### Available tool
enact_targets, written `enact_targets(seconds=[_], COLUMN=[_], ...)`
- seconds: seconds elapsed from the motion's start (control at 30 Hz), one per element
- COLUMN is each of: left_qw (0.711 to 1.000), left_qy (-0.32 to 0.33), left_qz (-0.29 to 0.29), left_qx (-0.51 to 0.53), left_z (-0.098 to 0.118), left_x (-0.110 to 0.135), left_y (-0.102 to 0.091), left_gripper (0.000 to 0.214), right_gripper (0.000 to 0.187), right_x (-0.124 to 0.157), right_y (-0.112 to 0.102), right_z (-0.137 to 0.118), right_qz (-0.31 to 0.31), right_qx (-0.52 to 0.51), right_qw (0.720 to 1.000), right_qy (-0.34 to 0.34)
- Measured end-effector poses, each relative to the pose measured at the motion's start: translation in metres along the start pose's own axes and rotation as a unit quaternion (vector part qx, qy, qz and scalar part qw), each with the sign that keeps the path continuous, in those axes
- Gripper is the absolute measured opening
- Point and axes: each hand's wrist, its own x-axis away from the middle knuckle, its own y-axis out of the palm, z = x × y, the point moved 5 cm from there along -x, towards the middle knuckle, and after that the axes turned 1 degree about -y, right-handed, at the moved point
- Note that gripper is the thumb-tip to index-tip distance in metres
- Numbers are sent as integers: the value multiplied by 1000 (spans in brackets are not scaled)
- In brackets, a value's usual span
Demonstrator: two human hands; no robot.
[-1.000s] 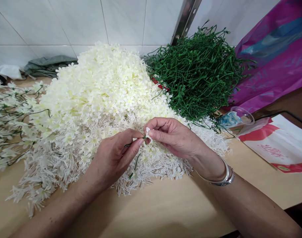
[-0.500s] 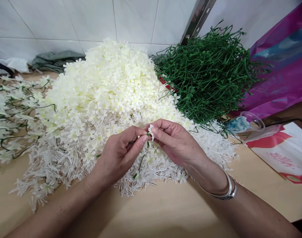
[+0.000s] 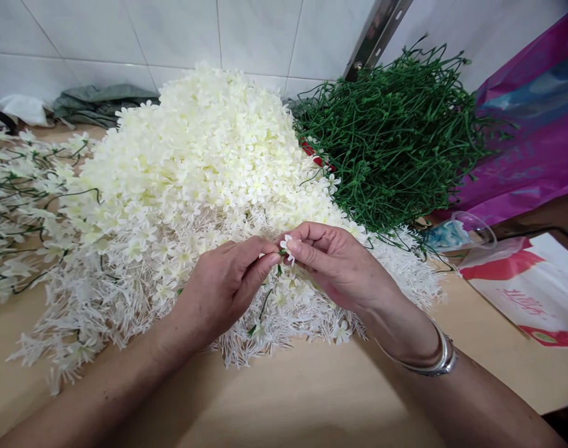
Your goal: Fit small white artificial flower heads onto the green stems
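Note:
My left hand [image 3: 239, 277] pinches a green plastic stem [image 3: 280, 269] between thumb and forefinger. Against its tip, my right hand [image 3: 330, 261] grips a small white artificial flower [image 3: 290, 247] by the petals. Flower and stem meet between my fingertips; whether they are fully joined is hidden. Just behind my hands rises a large heap of loose white flower heads [image 3: 209, 149]. Thin white plastic pieces [image 3: 125, 311] spread out at its front. A big bundle of green stems [image 3: 395, 137] lies to the right of the heap.
White flowers on green stems [image 3: 22, 205] lie at the left. On the right are a clear plastic cup [image 3: 474, 230], a red and white paper bag [image 3: 530, 292] and a purple plastic bag [image 3: 530, 130]. Dark cloth [image 3: 101, 102] rests by the tiled wall [image 3: 260, 37].
My hands stay together at nearly the same place. The flower has turned slightly, so its petals show more openly. The view has shifted a little.

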Motion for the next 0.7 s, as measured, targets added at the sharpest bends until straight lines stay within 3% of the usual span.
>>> enact_targets(seconds=[0.17, 0.47, 0.7], left_qw=[1000, 997, 997], left_qy=[-12, 55, 44], left_qz=[6, 10, 21], left_qx=[1, -61, -55], left_z=[0, -2, -4], left_x=[1, 2, 0], left_y=[-1, 3, 1], left_gripper=[21, 28, 28], right_gripper=[37, 39, 34], right_x=[0, -1, -2], right_y=[2, 0, 3], right_z=[3, 3, 10], right_qz=[18, 11, 49], right_qx=[19, 111, 55], right_qw=[999, 992, 994], right_qy=[-35, -55, -81])
